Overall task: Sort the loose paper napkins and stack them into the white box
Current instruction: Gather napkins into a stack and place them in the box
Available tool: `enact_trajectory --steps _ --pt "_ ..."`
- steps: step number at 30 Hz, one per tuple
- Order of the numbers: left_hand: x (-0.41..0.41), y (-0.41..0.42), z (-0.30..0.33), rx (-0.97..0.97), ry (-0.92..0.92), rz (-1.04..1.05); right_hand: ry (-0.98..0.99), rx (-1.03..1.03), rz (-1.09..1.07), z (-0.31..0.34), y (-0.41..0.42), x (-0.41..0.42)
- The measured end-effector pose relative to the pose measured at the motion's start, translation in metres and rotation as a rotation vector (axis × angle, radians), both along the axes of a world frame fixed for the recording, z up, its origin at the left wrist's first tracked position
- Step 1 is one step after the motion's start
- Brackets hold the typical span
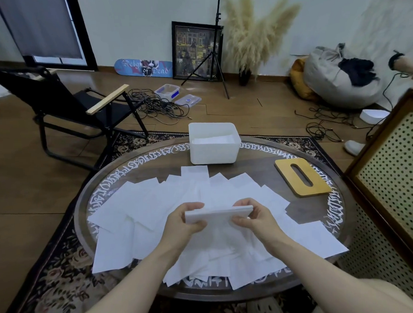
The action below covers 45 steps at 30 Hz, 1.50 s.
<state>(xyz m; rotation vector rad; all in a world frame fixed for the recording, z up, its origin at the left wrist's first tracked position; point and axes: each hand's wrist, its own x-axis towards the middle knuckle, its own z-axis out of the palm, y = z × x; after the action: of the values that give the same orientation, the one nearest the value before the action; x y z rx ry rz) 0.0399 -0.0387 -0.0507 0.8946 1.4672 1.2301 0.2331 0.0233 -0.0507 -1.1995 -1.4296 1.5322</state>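
Roughly, from left to right across the round table:
Loose napkins (136, 208): white sheets fanned and overlapping over most of the tabletop, a few hanging past the near rim.
Left hand (183, 219): fingers curled round the left end of the gathered stack, thumb below.
Gathered stack (218, 214): a thin, squared bundle held level above the loose sheets, between both hands.
Right hand (250, 216): pinches the stack's right end the same way.
White box (213, 153): at the table's far edge, lid off, some napkins already inside.
Wooden lid (302, 176): lies flat to the right of the box.
Advice: tap the edges flush, keep both ends pinched, then lower the stack flat into the box.
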Motion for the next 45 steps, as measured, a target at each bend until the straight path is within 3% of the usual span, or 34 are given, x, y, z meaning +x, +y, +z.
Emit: enact_trajectory --steps 19,28,31,34,36,39,45 --pt "0.006 0.006 0.0 0.027 -0.038 0.058 -0.094 0.015 -0.065 0.002 -0.006 -0.011" --pt "0.006 0.009 0.004 0.137 -0.038 0.092 -0.143 0.072 -0.045 0.006 -0.004 -0.008" --pt "0.003 0.011 0.004 0.273 0.188 0.116 -0.222 0.068 -0.051 0.002 -0.003 -0.006" --pt "-0.005 0.014 -0.002 0.504 0.853 0.042 -0.247 0.073 -0.051 0.002 -0.002 -0.005" --pt "-0.008 0.015 -0.009 0.618 1.157 -0.029 -0.253 0.085 -0.037 0.002 -0.002 -0.004" --pt "-0.011 0.013 -0.013 0.644 1.278 -0.039 -0.299 0.123 -0.015 0.001 -0.003 -0.005" --pt "-0.012 0.013 -0.012 0.733 1.315 -0.067 -0.282 0.186 -0.004 -0.001 -0.001 -0.006"
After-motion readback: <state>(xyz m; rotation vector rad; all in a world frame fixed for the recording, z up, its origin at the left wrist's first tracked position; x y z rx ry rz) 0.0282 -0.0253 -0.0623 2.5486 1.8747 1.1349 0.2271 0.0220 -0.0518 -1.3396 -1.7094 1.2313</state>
